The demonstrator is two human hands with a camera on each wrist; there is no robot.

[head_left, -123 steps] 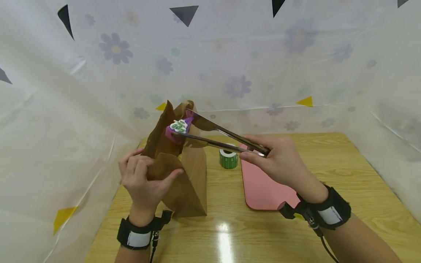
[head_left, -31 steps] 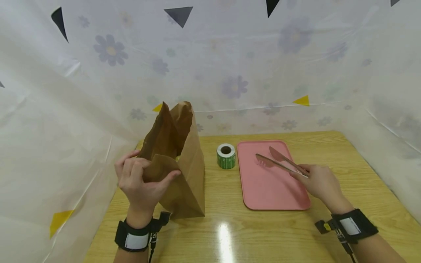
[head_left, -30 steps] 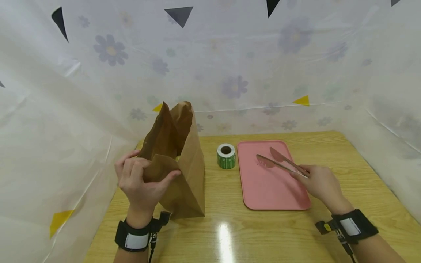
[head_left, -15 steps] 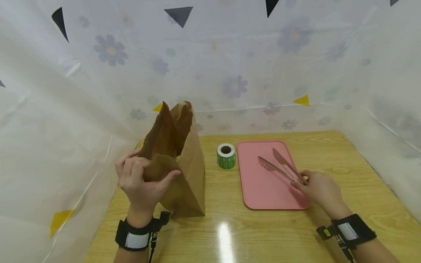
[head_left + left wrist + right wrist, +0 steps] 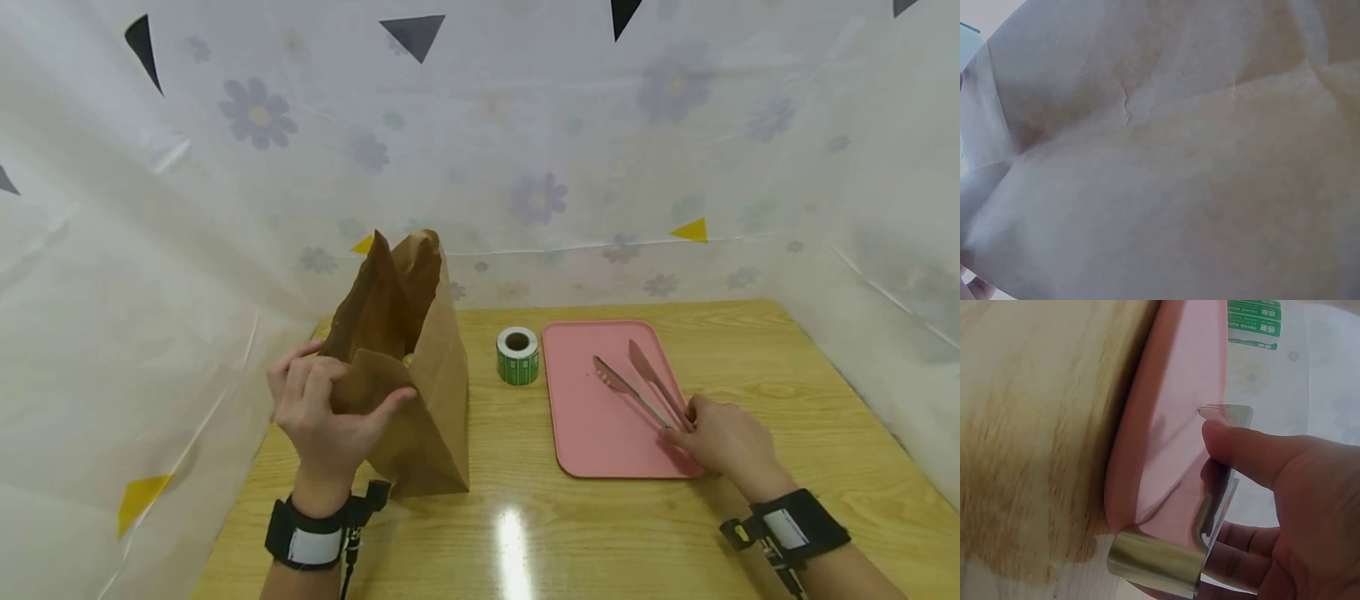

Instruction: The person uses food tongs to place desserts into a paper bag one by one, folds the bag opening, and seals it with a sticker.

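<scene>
A brown paper bag (image 5: 442, 417) stands on the left with its mouth open. My left hand (image 5: 322, 417) grips its near upper edge, thumb on the outside front. Brown paper (image 5: 1166, 187) fills nearly all of the left wrist view. Deep in the bag a small yellowish bit shows; the other contents are hidden. My right hand (image 5: 723, 437) holds metal tongs (image 5: 647, 367) by their handle end, low over the pink tray (image 5: 592, 450). The two tong arms are spread apart with nothing between them. In the right wrist view, thumb and fingers pinch the tongs near their bent metal end (image 5: 1157, 559).
A roll of green and white labels (image 5: 517, 357) stands between bag and tray. The wooden table (image 5: 525, 533) ends at a white flowered sheet (image 5: 480, 167) behind, with more sheeting at both sides.
About four seconds ago the tongs held a purple piece with white and green topping at the bag's mouth; it is out of sight now. The tongs moved right, then slid slightly nearer over the tray.
</scene>
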